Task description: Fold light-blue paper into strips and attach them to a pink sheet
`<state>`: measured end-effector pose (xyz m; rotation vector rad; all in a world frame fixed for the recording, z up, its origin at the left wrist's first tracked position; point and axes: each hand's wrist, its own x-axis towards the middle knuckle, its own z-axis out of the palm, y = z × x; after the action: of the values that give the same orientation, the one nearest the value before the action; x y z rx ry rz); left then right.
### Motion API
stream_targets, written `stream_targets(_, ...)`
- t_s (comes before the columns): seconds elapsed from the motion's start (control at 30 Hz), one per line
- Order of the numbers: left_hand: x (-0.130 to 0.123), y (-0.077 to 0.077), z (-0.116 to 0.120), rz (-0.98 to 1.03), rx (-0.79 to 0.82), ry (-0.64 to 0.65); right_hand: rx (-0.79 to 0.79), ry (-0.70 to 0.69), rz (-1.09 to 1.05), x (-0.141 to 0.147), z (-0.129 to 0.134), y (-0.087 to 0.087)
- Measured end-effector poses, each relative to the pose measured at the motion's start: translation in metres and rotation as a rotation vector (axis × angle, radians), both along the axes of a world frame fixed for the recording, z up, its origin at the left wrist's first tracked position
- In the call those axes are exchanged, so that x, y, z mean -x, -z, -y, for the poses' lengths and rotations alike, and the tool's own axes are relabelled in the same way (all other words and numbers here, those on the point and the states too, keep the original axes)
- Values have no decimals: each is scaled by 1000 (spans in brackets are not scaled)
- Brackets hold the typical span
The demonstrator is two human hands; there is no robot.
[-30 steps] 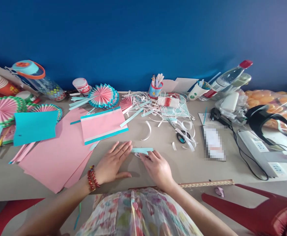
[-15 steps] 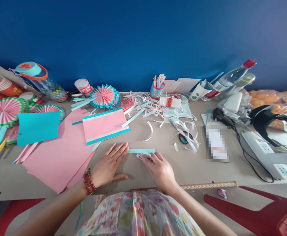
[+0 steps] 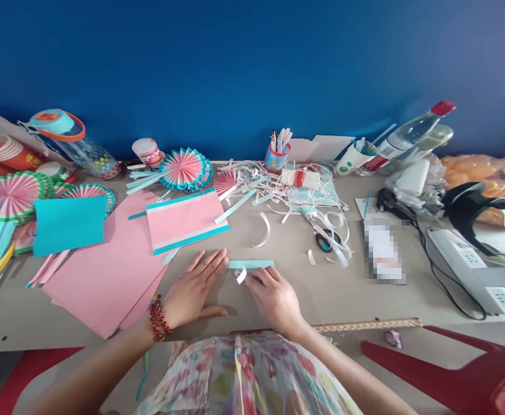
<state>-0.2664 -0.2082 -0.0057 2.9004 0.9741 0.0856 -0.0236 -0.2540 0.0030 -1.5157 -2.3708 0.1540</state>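
Note:
My left hand (image 3: pixel 195 286) lies flat on the table with its fingers stretched out, fingertips at the left end of a narrow light-blue strip (image 3: pixel 252 264). The strip lies level on the tabletop. My right hand (image 3: pixel 274 294) is closed in a pinch just below the strip, holding a thin white curled strip (image 3: pixel 241 276), which looks like peeled tape backing. Beyond my left hand is a pink paper sheet (image 3: pixel 185 222) with blue and white bands along its long edges. Larger pink sheets (image 3: pixel 101 282) lie left of my left hand, partly under a blue sheet (image 3: pixel 68 226).
Paper rosettes (image 3: pixel 185 169) stand at the back left. White paper scraps, scissors (image 3: pixel 327 240) and a pen cup (image 3: pixel 277 158) sit further back. To the right are a pixelated phone-like object (image 3: pixel 384 252), a power strip (image 3: pixel 468 271), a bottle (image 3: pixel 407 138) and a red stool (image 3: pixel 446 369).
My right hand has shifted slightly left and down, and the white curl in its pinch now stands out more. The light-blue strip lies flatter. My left hand stays in place.

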Motion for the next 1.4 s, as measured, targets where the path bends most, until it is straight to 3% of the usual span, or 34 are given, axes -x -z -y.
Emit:
stream_targets(0.3,15,-13,-7,45,65,23,-7,-17,11,5,-4,-3)
stream_targets(0.6,19,-1,-2,-29,-9,16,8,-10,6,8,-4,1)
stream_targets(0.97,18,-4,-2,-38,-9,11,-50,-10,139,16,-7,-2)
stream_targets(1.2,17,-4,-1,-5,13,3,36,-56,47,18,-8,-1)
stream_targets(1.4,21,-12,0,7,48,-4,-23,-73,23,18,-12,-3)
